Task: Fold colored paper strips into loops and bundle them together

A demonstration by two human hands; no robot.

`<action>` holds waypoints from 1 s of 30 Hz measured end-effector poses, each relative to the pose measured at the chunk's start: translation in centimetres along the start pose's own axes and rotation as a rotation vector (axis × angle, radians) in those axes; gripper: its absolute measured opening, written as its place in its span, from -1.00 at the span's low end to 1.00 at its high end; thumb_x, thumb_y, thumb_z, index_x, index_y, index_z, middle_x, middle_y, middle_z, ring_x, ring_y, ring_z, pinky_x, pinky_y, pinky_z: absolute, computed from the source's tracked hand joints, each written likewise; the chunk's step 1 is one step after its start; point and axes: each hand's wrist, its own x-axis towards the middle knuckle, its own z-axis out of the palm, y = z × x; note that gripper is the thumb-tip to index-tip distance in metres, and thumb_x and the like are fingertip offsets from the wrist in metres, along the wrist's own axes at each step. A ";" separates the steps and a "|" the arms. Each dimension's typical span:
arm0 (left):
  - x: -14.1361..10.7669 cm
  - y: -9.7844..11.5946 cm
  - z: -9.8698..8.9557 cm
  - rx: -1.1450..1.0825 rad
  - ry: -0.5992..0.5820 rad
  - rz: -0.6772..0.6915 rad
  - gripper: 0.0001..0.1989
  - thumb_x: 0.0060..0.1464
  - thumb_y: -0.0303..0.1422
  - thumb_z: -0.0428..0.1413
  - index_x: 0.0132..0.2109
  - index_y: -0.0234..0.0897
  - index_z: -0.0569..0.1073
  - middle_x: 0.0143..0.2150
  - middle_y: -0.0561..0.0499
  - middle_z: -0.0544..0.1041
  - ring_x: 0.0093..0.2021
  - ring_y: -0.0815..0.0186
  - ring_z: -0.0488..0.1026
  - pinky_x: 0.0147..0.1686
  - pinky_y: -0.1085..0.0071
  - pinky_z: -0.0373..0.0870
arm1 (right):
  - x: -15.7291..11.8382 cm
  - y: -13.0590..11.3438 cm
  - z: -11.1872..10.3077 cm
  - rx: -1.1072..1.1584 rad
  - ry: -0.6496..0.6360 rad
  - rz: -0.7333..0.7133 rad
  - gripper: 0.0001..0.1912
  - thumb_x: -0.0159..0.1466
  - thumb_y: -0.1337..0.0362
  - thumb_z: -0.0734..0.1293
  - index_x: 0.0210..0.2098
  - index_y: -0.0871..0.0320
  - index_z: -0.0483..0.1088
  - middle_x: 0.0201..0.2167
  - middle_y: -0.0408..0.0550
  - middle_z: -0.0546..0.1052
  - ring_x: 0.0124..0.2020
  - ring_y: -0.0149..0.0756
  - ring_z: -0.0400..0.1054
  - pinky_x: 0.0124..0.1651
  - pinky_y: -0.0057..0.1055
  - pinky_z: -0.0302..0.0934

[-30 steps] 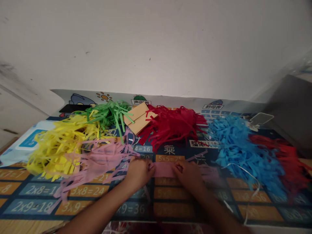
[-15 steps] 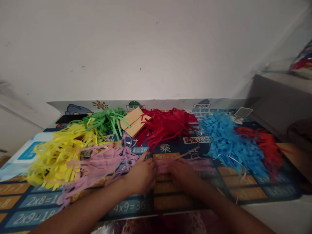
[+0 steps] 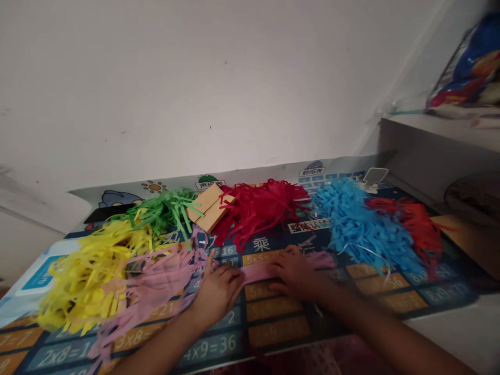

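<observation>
Apparently we hold the pink strip (image 3: 255, 272) flat on the printed mat (image 3: 211, 345), our left hand (image 3: 219, 289) over its left part and our right hand (image 3: 295, 273) across it, perhaps to stop it curling; whether either grip pinches it, we cannot tell. Loose pink fringe (image 3: 162, 276) overlaps yellow fringe (image 3: 84, 278) at our left; red fringe (image 3: 267, 205) sits beyond, probably leaving us room.

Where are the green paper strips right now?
In the head view, the green paper strips lie at the left, toward the back of the mat, between the yellow strips and the tan card.
</observation>
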 end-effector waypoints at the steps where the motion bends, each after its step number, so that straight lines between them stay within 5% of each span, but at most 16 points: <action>1: -0.1 -0.1 -0.1 -0.014 0.009 0.002 -0.84 0.21 -0.40 0.08 -0.12 -0.11 0.52 -0.22 0.07 0.61 -0.21 0.22 0.51 0.28 -0.17 -0.23 | -0.2 0.2 0.4 0.003 -0.002 -0.009 -0.83 0.29 0.19 0.35 -0.14 0.09 0.44 -0.16 0.00 0.54 -0.11 -0.14 0.30 0.01 -0.13 -0.11; 6: -0.4 -0.8 -0.6 -0.109 0.013 -0.045 -0.84 0.24 -0.36 0.05 -0.15 -0.09 0.53 -0.21 0.07 0.60 -0.17 0.21 0.50 0.28 -0.16 -0.29 | -0.3 1.3 0.9 0.151 -0.008 0.181 -0.91 0.31 0.27 0.35 -0.30 0.02 0.53 -0.23 -0.15 0.57 -0.16 -0.24 0.32 -0.07 -0.22 -0.07; 15: 1.0 -1.0 0.5 -0.149 -0.104 -0.358 -0.70 0.19 -0.32 0.04 -0.49 -0.22 0.48 -0.36 0.04 0.54 -0.23 0.22 0.44 0.00 0.08 0.17 | 1.5 1.4 -0.3 0.165 0.000 0.418 -0.83 0.25 0.22 0.39 -0.45 0.14 0.50 -0.34 -0.13 0.49 -0.23 -0.27 0.28 -0.19 -0.30 -0.05; 26: 2.2 -1.8 0.9 -0.072 -0.160 -0.320 -0.70 0.06 -0.38 0.13 -0.62 -0.25 0.39 -0.49 0.06 0.49 -0.36 0.25 0.41 -0.22 0.22 0.15 | 2.2 1.4 0.3 0.108 -0.006 0.468 -0.75 0.20 0.22 0.39 -0.57 0.17 0.40 -0.42 -0.11 0.47 -0.30 -0.28 0.26 -0.28 -0.33 -0.12; 30: 2.3 -1.7 0.6 -0.051 -0.142 -0.276 -0.90 0.09 -0.42 0.11 -0.38 -0.21 0.49 -0.34 0.02 0.52 -0.25 0.20 0.41 -0.16 0.19 0.16 | 1.9 1.1 -0.3 0.063 0.016 0.459 -0.87 0.18 0.24 0.41 -0.40 0.16 0.44 -0.35 -0.08 0.49 -0.26 -0.23 0.27 -0.24 -0.29 -0.09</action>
